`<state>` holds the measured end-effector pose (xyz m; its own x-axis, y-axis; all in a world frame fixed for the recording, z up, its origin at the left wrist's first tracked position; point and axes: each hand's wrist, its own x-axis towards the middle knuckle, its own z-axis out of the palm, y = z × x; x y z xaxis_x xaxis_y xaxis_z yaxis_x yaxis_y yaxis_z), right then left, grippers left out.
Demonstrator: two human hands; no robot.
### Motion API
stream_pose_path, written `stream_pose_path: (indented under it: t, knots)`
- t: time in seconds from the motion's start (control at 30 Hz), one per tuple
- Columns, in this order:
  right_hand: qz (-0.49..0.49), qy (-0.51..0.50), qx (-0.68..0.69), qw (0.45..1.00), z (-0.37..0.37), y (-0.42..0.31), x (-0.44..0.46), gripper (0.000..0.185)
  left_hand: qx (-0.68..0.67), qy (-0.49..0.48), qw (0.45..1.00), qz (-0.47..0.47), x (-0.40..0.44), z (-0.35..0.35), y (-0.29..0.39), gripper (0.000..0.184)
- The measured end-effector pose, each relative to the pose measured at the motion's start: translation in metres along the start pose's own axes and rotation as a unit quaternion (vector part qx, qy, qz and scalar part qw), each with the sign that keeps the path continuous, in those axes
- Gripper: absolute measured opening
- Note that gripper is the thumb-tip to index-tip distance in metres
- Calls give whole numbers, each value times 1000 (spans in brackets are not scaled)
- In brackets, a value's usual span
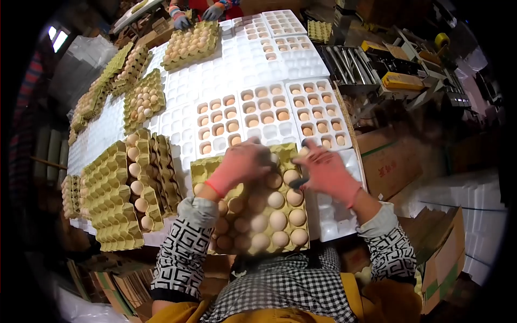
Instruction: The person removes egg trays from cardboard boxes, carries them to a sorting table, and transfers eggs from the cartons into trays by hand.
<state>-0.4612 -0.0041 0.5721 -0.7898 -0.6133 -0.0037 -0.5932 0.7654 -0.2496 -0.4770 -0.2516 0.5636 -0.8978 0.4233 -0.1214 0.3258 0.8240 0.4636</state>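
In my head view, my left hand (245, 163) curls blurred over the egg tray (203, 171), its grip unclear; my right hand (329, 175) parts thumb and fingers, contact unclear. The eggs (276, 199) in the tray look light, brittle: best cradled by their sides.

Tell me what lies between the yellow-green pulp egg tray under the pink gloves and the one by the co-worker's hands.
White foam trays, the nearer holding pale brown eggs, the farther without any, as the head view shows.
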Motion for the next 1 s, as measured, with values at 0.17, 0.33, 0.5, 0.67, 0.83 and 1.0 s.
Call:
stream_pose_path:
  t: [0.17, 0.33, 0.5, 0.67, 0.83, 1.0]
  knots:
    - [-44, -93, -1, 995, -2, 2, 13, 53, -518, 161, 836, -80, -13, -10, -60, 33]
    - [123, 220, 334, 908, 24, 62, 51, 43, -388, 107, 881, -249, 46, -13, -92, 41]
    - [206, -2, 241, 948, 102, 83, 137, 56, 46, -18, 979, -196, 87, 49, -120, 40]
    - [161, 28, 194, 967, 122, 73, 127, 54, -146, -33, 968, -202, 86, 34, -124, 34]
    - [14, 146, 330, 933, 163, 89, 89, 42, -322, -157, 930, -78, 87, 46, -117, 24]
    - [208, 203, 566, 771, 134, 91, 66, 38, -167, -157, 973, -29, 81, 29, -100, 27]
